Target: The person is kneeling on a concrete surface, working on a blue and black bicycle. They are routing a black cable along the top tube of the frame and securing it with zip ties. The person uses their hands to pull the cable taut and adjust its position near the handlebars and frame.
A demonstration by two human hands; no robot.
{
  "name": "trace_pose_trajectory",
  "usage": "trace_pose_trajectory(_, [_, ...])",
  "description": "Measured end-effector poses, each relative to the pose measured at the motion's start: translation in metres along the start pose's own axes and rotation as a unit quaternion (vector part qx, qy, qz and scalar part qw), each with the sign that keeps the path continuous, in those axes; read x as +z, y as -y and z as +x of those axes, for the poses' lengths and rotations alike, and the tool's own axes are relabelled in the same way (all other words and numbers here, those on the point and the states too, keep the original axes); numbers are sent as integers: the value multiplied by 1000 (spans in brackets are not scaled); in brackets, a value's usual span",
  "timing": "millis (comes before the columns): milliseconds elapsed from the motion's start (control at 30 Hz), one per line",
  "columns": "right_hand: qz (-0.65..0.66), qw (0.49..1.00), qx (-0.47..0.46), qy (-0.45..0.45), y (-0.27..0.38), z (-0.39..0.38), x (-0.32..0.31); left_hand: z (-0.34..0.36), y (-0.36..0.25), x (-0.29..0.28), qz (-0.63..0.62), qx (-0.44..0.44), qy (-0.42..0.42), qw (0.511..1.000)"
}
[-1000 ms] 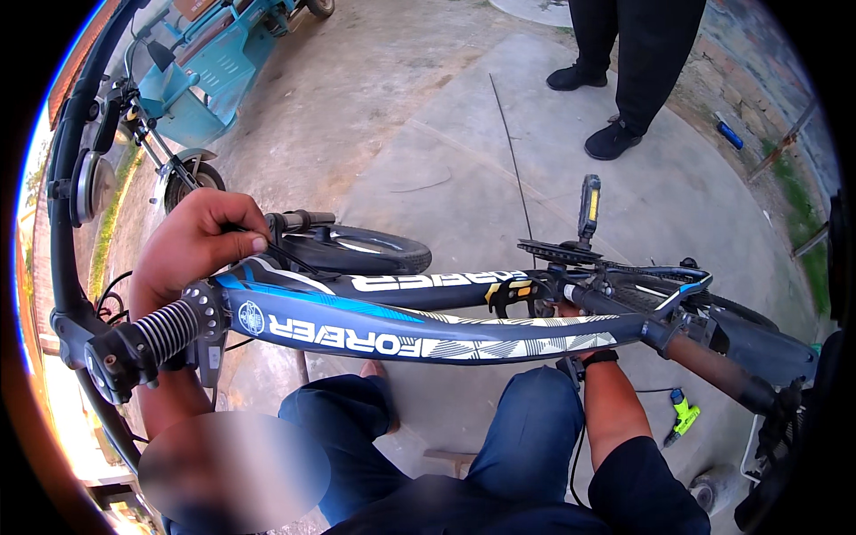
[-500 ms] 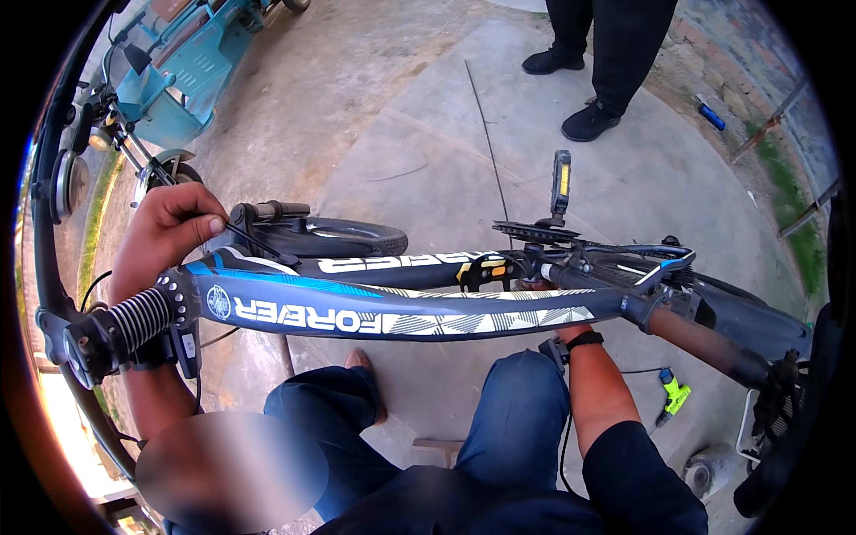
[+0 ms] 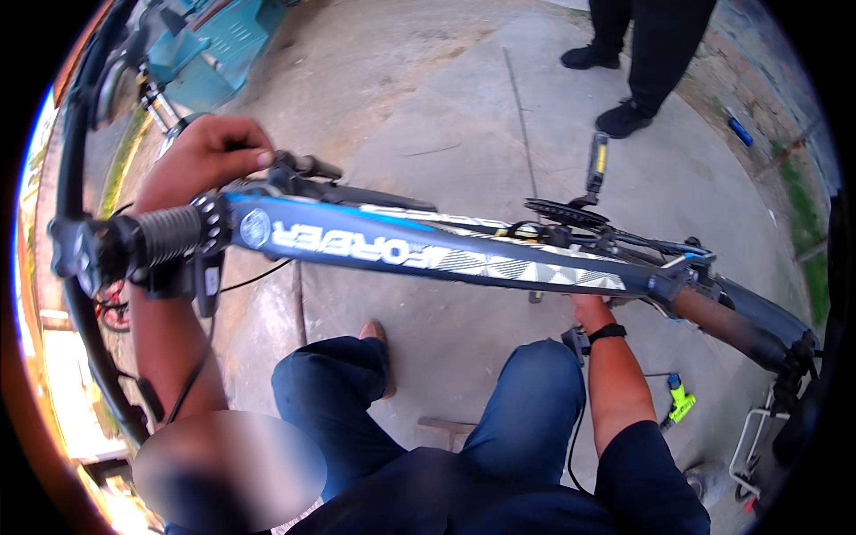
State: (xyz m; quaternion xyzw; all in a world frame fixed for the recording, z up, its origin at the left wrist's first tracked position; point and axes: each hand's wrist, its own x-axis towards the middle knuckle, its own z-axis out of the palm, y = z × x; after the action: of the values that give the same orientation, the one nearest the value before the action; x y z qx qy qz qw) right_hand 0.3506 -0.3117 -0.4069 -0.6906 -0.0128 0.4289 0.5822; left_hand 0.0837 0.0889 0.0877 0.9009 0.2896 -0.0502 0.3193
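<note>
A: Here we see the bicycle frame (image 3: 446, 259) lying across our lap, seat tube end toward our right, fork end toward our left. Our left hand (image 3: 207, 156) sits clenched over the top of the front end, beside the suspension spring (image 3: 169, 234); exactly which part it clutches we cannot tell from this angle

B: And our right hand (image 3: 593, 309)?

A: It reaches up from under the down tube, below the chainring (image 3: 566, 212). The fingers are hidden behind the tube, so we cannot tell whether they are clenched or loose — only the wrist and its dark watch (image 3: 606, 333) show

B: Then what do we judge could go wrong?

A: First, balance. The frame rests across our knees and seems to be held mainly at the left end; if the right hand is merely touching, the heavier crank end could drop to the concrete floor (image 3: 428, 116). Second, the chainring teeth and the pedal (image 3: 596, 165) stand just above that hidden hand — a turn of the crank could catch the fingers. Third, a cable (image 3: 259, 276) hangs loose beneath the tube near our left forearm and could snag

B: And the bystander (image 3: 642, 62)?

A: Standing well apart at the top, though a swinging frame would reach toward that side
</note>
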Motion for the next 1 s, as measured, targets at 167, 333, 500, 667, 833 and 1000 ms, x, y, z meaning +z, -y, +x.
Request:
trace_pose_trajectory(167, [-13, 999, -30, 3, -15, -3, -13, -6, 21, 5, -15, 73, -121, 990])
trace_pose_trajectory(333, [-96, 995, -17, 8, 6, -33, -9, -40, 55, 17, -45, 139, -298, 943])
trace_pose_trajectory(500, [-122, 992, -17, 5, 7, -45, -27, -77, 51, 59, -197, 136, -435, 868])
trace_pose_trajectory(667, [-89, 996, 10, 30, 20, -79, -32, -127, 53, 106, -212, 83, -470, 853])
trace_pose_trajectory(833, [-80, 996, 30, 5, 73, -143, -30, -148, 61, 149, -347, -37, -406, 845])
trace_pose_trajectory(1000, [-88, 996, -17, 4, 99, -193, -27, -135, 57, 167, -452, -31, -348, 821])
